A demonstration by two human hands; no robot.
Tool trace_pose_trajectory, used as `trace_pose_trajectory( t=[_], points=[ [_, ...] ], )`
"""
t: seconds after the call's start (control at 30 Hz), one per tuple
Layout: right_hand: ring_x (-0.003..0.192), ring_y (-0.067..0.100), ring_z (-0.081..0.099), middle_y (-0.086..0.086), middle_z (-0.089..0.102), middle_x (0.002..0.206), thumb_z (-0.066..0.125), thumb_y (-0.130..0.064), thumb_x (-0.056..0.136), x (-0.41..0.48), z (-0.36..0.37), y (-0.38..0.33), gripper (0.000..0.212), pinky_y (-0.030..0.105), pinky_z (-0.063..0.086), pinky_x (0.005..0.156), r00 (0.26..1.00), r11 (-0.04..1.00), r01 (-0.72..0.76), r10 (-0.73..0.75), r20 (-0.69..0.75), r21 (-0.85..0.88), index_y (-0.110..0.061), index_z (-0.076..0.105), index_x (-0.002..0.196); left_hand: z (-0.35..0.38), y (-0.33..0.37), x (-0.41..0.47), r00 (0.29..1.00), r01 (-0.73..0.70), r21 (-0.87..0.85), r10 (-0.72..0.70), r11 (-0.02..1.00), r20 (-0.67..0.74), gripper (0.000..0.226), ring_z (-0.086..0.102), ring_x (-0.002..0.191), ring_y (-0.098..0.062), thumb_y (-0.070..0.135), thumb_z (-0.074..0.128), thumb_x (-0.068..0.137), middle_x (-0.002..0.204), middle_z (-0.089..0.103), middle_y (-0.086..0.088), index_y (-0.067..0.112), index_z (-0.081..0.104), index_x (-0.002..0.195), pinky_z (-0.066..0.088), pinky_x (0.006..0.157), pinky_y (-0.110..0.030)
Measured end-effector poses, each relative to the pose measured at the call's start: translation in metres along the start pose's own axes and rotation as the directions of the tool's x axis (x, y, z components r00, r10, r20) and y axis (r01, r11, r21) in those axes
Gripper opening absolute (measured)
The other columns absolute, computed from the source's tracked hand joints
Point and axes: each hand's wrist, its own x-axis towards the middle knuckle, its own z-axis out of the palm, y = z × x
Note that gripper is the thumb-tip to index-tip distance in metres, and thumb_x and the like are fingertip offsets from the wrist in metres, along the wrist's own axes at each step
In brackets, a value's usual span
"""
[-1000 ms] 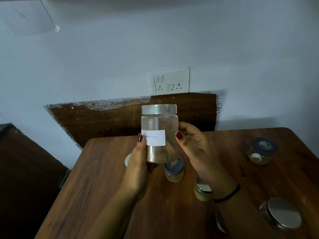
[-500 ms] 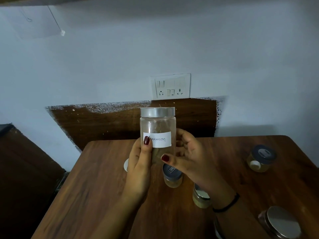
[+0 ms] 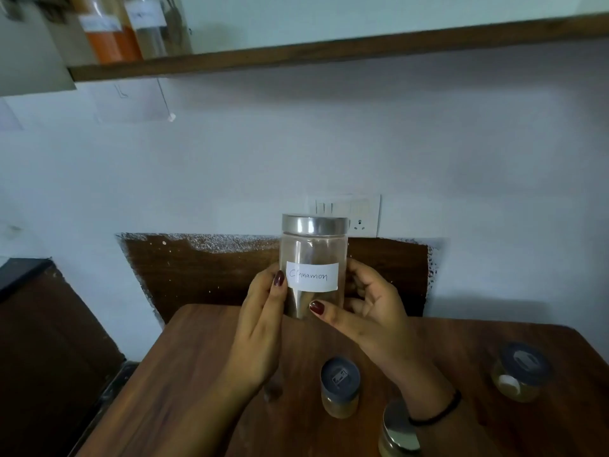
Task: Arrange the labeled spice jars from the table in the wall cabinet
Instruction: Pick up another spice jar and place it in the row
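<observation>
Holding the cinnamon jar (image 3: 313, 255) upright above the tabletop's (image 3: 197, 390) far edge, left hand (image 3: 260, 328) and right hand (image 3: 372, 311) both clamped round its lower half, I should lift it level toward the cabinet shelf (image 3: 329, 52) at 12 o'clock, label outward.

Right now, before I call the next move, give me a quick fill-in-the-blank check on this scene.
1. The jar gripped by the left hand and right hand is labelled ____.
2. The right wrist wears a ____ band.
3. The leftmost labelled jar on the cabinet shelf holds ____ contents.
Missing: Cinnamon; black; orange.
</observation>
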Motion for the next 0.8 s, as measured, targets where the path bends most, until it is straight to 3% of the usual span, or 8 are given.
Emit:
trace_pose_trajectory(
  t=[0.1,0.17,0.23,0.37,0.43,0.6,0.7,0.8],
  points=[
    [0.109,0.011,0.068,-0.01,0.07,0.117,0.081,-0.018,0.069,0.015,0.004,-0.015,0.061,0.022,0.056,0.082,0.999,0.999,0.048,-0.047,0.021,-0.026,-0.028,0.057,0.124,-0.005,0.009,0.014,0.989,-0.131,0.015,0.132,0.991,-0.066,0.031,0.058,0.115,-0.001,0.024,0.036,0.101,0.117,0.064,0.02,0.031,0.056,0.123,0.044,0.09,-0.009],
    [0.106,0.011,0.069,-0.01,0.071,0.113,0.081,-0.019,0.067,0.026,0.006,-0.027,0.06,0.021,0.057,0.08,0.998,0.997,0.068,-0.068,0.011,-0.021,-0.027,0.059,0.123,-0.013,0.014,0.027,0.965,-0.249,0.108,0.256,0.962,-0.054,0.034,0.055,0.122,-0.017,0.023,0.034,0.103,0.124,0.06,0.008,0.02,0.053,0.131,0.045,0.098,-0.021],
    [0.104,0.01,0.069,-0.01,0.072,0.111,0.082,-0.021,0.067,0.039,0.009,-0.039,0.059,0.021,0.057,0.079,0.995,0.995,0.099,-0.099,0.006,-0.028,-0.025,0.06,0.122,-0.022,0.022,0.043,0.942,-0.322,0.188,0.334,0.928,-0.038,0.041,0.052,0.125,-0.023,0.026,0.033,0.102,0.129,0.056,0.0,0.012,0.05,0.137,0.044,0.102,-0.027],
    [0.103,0.001,0.065,-0.017,0.07,0.111,0.083,-0.04,0.068,0.068,0.015,-0.066,0.054,0.015,0.055,0.076,0.981,0.972,0.19,-0.195,-0.018,-0.141,-0.034,0.061,0.117,-0.033,0.047,0.064,0.931,-0.358,0.139,0.365,0.923,-0.024,0.051,0.051,0.13,-0.011,0.038,0.041,0.098,0.139,0.053,0.01,0.021,0.042,0.145,0.045,0.098,-0.014],
    [0.101,0.0,0.063,-0.022,0.069,0.108,0.078,-0.046,0.065,0.083,0.018,-0.08,0.052,0.013,0.054,0.075,0.972,0.955,0.223,-0.232,-0.025,-0.195,-0.039,0.061,0.113,-0.037,0.057,0.074,0.938,-0.342,0.132,0.347,0.93,-0.016,0.06,0.049,0.132,-0.003,0.05,0.049,0.092,0.144,0.049,0.016,0.03,0.038,0.148,0.046,0.1,-0.016],
    [0.098,0.003,0.064,-0.013,0.064,0.118,0.083,-0.033,0.069,0.118,0.024,-0.109,0.06,0.007,0.051,0.066,0.954,0.916,0.28,-0.298,-0.02,-0.287,-0.031,0.058,0.124,-0.051,0.07,0.108,0.932,-0.34,0.191,0.358,0.921,-0.065,0.069,0.046,0.132,0.004,0.067,0.052,0.082,0.145,0.045,0.027,0.044,0.036,0.145,0.042,0.106,-0.024],
    [0.1,0.007,0.064,-0.008,0.061,0.121,0.084,-0.031,0.07,0.135,0.031,-0.123,0.06,0.006,0.05,0.066,0.938,0.891,0.328,-0.346,-0.002,-0.313,-0.027,0.059,0.124,-0.06,0.08,0.127,0.927,-0.343,0.2,0.365,0.918,-0.086,0.07,0.047,0.13,0.006,0.073,0.052,0.078,0.145,0.045,0.028,0.048,0.036,0.142,0.042,0.104,-0.018],
    [0.1,0.004,0.061,-0.006,0.056,0.117,0.085,-0.026,0.071,0.151,0.041,-0.139,0.056,0.002,0.047,0.065,0.92,0.867,0.375,-0.392,0.015,-0.326,-0.028,0.06,0.122,-0.069,0.088,0.146,0.91,-0.377,0.232,0.405,0.897,-0.086,0.064,0.05,0.127,0.004,0.067,0.052,0.084,0.144,0.047,0.025,0.045,0.036,0.142,0.045,0.099,-0.012]
  ],
)
